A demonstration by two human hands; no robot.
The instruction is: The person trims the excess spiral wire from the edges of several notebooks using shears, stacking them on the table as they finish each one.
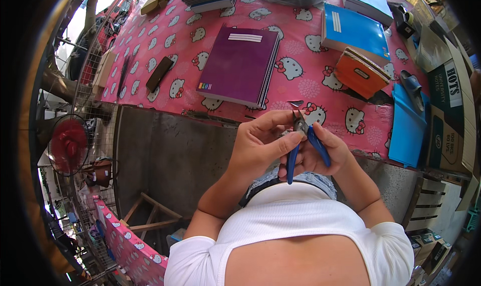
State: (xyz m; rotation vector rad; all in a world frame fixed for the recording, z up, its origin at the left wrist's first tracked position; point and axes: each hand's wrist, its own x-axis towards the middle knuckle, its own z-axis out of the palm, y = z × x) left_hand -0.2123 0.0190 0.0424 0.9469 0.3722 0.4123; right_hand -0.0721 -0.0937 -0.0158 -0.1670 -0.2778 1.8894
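Note:
Close to my body, both hands hold a pair of small side cutters with blue handles, their metal jaws pointing up toward the table. My left hand is closed around the jaws and pivot, thumb pressed along one side. The handles rest in my right hand, its fingers curled behind them and its thumb on the right handle; the handles are spread apart. Whether a small piece sits between the jaws I cannot make out. Just beyond the jaws, a small dark curved sliver lies at the table's edge.
A stack of purple notebooks lies on the pink patterned table. Right of it are blue notebooks, a worn orange block and blue sheets. A dark oblong case lies left; a cardboard box stands far right.

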